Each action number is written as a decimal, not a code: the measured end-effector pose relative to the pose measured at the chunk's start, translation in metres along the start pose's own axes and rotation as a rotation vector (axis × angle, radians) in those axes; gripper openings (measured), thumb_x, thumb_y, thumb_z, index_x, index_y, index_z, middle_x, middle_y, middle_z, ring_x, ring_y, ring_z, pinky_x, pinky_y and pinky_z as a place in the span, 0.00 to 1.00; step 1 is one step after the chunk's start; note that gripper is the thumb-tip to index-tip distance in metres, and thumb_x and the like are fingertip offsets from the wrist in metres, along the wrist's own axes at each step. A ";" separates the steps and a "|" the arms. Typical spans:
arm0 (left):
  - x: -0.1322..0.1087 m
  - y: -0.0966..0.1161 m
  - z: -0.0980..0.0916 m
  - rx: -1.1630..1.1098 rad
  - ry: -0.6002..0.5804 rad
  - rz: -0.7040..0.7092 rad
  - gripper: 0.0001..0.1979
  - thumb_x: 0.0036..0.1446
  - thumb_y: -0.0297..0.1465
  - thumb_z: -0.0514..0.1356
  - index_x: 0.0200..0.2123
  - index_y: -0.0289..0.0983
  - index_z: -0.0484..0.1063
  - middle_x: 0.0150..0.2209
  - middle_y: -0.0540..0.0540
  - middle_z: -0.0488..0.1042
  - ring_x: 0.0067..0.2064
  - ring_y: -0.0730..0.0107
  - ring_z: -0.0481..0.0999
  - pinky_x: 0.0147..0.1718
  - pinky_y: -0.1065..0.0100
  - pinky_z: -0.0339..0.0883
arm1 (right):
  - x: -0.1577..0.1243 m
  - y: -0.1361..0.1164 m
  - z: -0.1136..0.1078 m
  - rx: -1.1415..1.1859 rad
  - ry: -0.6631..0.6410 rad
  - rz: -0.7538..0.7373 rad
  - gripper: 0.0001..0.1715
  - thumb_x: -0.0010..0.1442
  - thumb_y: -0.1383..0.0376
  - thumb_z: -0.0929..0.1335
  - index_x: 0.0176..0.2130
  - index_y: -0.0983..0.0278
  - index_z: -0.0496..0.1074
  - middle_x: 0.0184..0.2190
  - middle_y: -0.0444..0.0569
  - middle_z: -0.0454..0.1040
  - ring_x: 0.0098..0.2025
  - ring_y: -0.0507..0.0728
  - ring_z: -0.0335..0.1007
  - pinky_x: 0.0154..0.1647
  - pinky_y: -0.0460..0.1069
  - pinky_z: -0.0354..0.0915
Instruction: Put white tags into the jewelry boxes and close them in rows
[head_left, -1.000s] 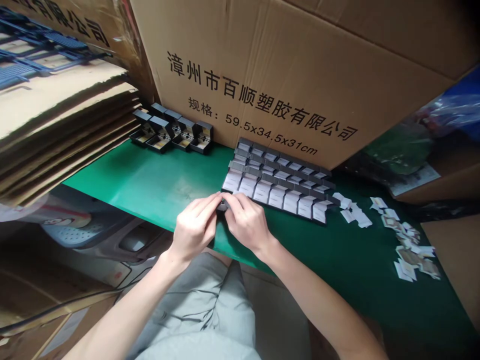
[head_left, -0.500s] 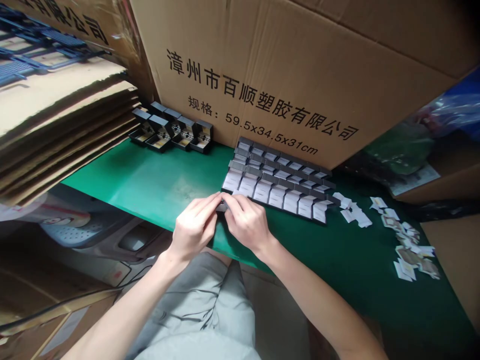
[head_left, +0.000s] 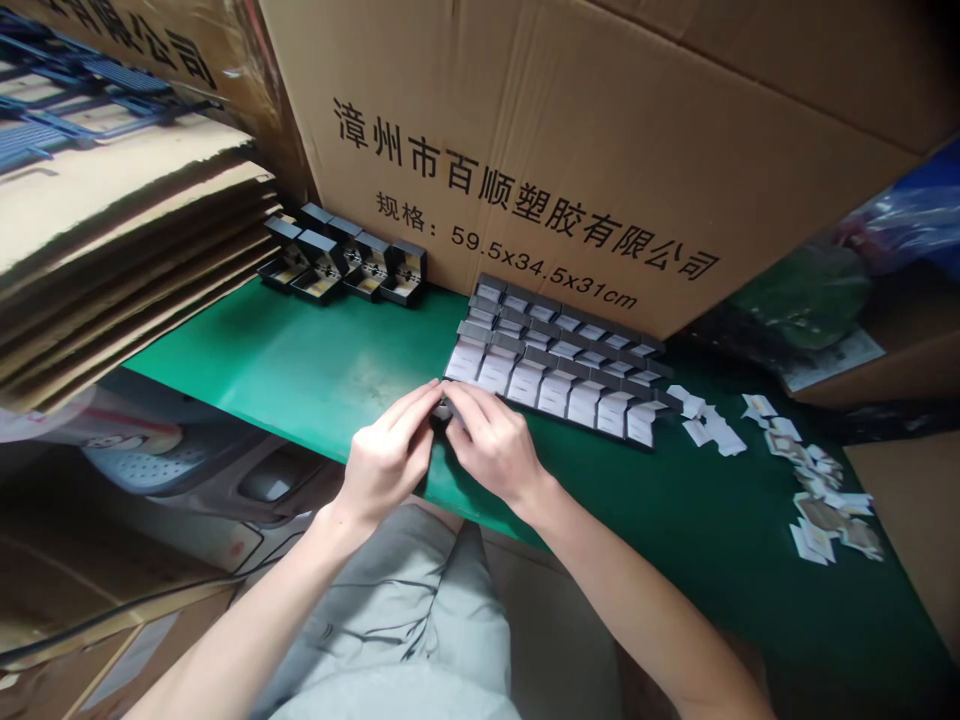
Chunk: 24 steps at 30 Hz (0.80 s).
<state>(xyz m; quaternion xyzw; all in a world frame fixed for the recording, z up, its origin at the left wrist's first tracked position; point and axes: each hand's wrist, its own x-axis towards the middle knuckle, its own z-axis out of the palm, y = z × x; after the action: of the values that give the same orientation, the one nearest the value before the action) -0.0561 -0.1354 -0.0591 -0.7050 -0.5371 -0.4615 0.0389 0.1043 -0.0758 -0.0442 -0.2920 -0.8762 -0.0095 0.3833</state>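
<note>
Near the front edge of the green table, my left hand (head_left: 391,442) and my right hand (head_left: 491,440) meet around a small black box (head_left: 443,409). Both hands have their fingers closed on it, and they cover most of it. Just beyond my right hand stand rows of opened black boxes (head_left: 555,392) with white inserts inside. Farther left at the back is a group of opened black boxes (head_left: 319,284) without white inserts, showing gold-coloured insides.
Loose white paper inserts (head_left: 712,430) and a heap of folded pieces (head_left: 829,505) lie on the green table (head_left: 300,370) at right. A large cardboard carton (head_left: 525,130) stands behind. Stacked cardboard sheets (head_left: 150,230) overhang the left side.
My fingers have shifted slightly on the small black box between them. Both hands stay in nearly the same place, and the rows of boxes look unchanged.
</note>
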 end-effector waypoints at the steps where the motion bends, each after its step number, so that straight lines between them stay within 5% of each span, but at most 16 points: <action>1: 0.000 0.000 0.000 0.000 0.001 0.000 0.22 0.65 0.21 0.56 0.61 0.36 0.71 0.58 0.39 0.77 0.57 0.60 0.80 0.59 0.63 0.74 | 0.000 0.000 0.000 0.015 -0.007 0.010 0.24 0.65 0.75 0.61 0.57 0.69 0.74 0.52 0.54 0.80 0.52 0.58 0.78 0.57 0.49 0.75; 24: -0.001 -0.005 0.000 -0.106 -0.109 -0.094 0.22 0.66 0.25 0.57 0.62 0.39 0.71 0.60 0.44 0.76 0.57 0.59 0.80 0.60 0.61 0.73 | -0.004 0.007 0.003 0.084 -0.063 0.076 0.29 0.63 0.76 0.62 0.62 0.69 0.67 0.52 0.56 0.78 0.51 0.61 0.75 0.57 0.56 0.73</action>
<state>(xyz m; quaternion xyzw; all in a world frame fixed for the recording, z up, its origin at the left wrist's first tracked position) -0.0597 -0.1338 -0.0616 -0.7042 -0.5457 -0.4515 -0.0496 0.1078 -0.0719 -0.0510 -0.3088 -0.8757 0.0509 0.3677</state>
